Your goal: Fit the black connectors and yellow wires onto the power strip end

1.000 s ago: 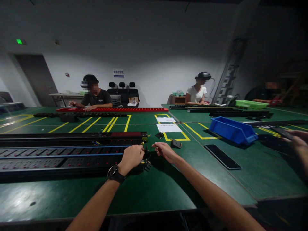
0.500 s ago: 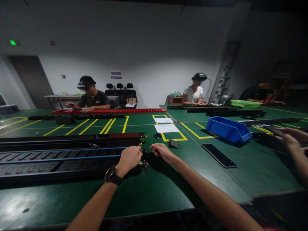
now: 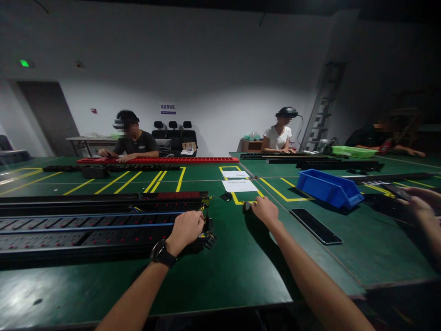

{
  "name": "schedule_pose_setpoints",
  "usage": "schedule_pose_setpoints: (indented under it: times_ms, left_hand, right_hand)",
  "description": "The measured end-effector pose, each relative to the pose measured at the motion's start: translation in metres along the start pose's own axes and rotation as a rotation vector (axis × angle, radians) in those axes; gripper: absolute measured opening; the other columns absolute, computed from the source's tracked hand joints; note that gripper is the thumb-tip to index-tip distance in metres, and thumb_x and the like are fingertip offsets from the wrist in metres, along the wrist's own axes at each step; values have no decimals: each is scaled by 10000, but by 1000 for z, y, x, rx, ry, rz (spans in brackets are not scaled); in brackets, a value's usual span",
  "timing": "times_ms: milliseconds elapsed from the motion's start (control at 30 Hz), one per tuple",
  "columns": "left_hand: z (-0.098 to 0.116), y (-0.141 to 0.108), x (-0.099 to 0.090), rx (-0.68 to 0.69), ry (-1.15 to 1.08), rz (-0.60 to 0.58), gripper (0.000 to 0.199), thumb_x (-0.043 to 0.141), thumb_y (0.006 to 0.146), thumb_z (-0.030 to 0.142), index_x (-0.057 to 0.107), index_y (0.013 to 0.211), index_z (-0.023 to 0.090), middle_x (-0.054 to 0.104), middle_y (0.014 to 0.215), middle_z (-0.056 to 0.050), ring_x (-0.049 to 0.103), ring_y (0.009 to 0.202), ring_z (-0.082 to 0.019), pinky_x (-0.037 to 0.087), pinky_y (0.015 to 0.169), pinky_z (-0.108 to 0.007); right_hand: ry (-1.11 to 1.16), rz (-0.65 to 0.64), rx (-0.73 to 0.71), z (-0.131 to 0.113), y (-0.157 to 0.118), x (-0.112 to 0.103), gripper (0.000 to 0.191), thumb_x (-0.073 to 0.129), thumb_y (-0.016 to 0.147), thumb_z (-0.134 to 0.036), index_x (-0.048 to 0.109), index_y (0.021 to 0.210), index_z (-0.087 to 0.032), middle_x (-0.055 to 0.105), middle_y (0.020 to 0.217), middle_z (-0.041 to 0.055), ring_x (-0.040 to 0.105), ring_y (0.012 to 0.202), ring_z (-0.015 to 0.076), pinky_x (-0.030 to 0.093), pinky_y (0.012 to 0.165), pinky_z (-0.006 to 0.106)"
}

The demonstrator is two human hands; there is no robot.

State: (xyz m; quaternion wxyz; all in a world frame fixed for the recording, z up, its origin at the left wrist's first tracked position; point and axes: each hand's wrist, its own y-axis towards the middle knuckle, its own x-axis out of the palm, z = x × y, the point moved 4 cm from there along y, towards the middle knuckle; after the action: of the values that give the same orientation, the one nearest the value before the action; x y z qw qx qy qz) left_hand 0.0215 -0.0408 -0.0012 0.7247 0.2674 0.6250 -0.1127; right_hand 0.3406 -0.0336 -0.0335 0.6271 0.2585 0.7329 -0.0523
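My left hand (image 3: pixel 188 231), with a black watch on its wrist, has its fingers closed at the right end of the long black strips (image 3: pixel 113 235); what the fingertips grip is hidden. Small black end parts with yellow bits (image 3: pixel 209 240) stick out beside it. To the right, my right hand (image 3: pixel 266 210) is closed on a small dark block (image 3: pixel 246 208) lying on the green table. A small black piece (image 3: pixel 226 196) sits between the hands, just below the white paper sheets (image 3: pixel 240 185).
A black phone (image 3: pixel 316 226) and a blue bin (image 3: pixel 329 188) stand on the right. Another person's hands (image 3: pixel 418 204) hold a dark device at the right edge. A red rail (image 3: pixel 158 160) lies across the far side, where other people sit.
My right hand has moved right, away from my left hand, and has taken hold of the small dark block. My left hand has stayed at the strip ends.
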Motion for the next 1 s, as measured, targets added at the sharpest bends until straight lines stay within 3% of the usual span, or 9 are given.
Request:
schedule_pose_setpoints:
  times_ms: [100, 167, 400, 533, 667, 767, 867, 1000]
  left_hand:
    - [0, 0, 1, -6, -9, 0, 276, 401, 969, 241, 669, 909, 212, 741, 921, -66, 701, 871, -217, 484, 769, -298]
    - [0, 0, 1, -8, -14, 0, 273, 405, 968, 236, 672, 921, 210, 742, 923, -68, 701, 871, -217, 487, 773, -299]
    - [2, -4, -2, -19, -14, -5, 260, 422, 975, 259, 666, 908, 200, 735, 912, -74, 704, 865, -217, 501, 765, -297]
    - [5, -3, -13, -31, -14, 55, 235, 434, 962, 239, 666, 973, 208, 724, 941, -72, 684, 900, -214, 512, 815, -313]
    - [16, 4, -28, 36, 29, 149, 240, 456, 957, 234, 661, 1075, 195, 698, 993, -93, 648, 988, -229, 506, 897, -340]
    - [27, 14, -30, 154, -18, 120, 278, 464, 969, 268, 654, 1167, 225, 689, 1047, -88, 647, 1026, -229, 512, 916, -343]
    - [33, 25, -26, 213, -84, 79, 286, 450, 986, 319, 677, 1146, 250, 706, 1056, -72, 676, 989, -221, 533, 857, -320]
    - [31, 41, -20, 173, -145, 52, 292, 487, 974, 411, 732, 1058, 278, 747, 993, -51, 703, 943, -231, 536, 819, -311]
  right_hand:
    - [6, -137, 40, 18, 6, 12, 307, 516, 906, -222, 736, 1079, -96, 694, 1130, 258, 690, 983, 349, 484, 750, 384]
    - [23, -156, 27, 23, 8, 16, 297, 508, 885, -170, 742, 1055, -106, 713, 1089, 254, 696, 965, 351, 477, 722, 381]
    - [131, 12, -38, 23, 11, 11, 248, 486, 903, -180, 729, 942, -157, 736, 904, 211, 687, 772, 294, 412, 612, 341]
    - [483, 103, -213, -9, 5, 6, 217, 515, 900, -295, 664, 1021, -193, 728, 817, 102, 666, 732, 241, 431, 642, 317]
    - [928, -5, -456, -67, -22, 9, 299, 638, 827, -470, 582, 964, -211, 692, 785, 48, 647, 710, 221, 471, 656, 316]
    - [1107, -127, -548, -98, -44, 8, 380, 707, 789, -544, 552, 914, -220, 649, 763, 23, 628, 691, 202, 472, 618, 295]
    - [1172, -220, -571, -110, -55, 6, 423, 732, 770, -588, 554, 866, -216, 648, 768, 23, 619, 672, 188, 476, 598, 286]
    - [1185, -188, -523, -103, -48, 6, 430, 748, 760, -576, 584, 908, -206, 677, 800, 40, 646, 709, 204, 504, 625, 301]
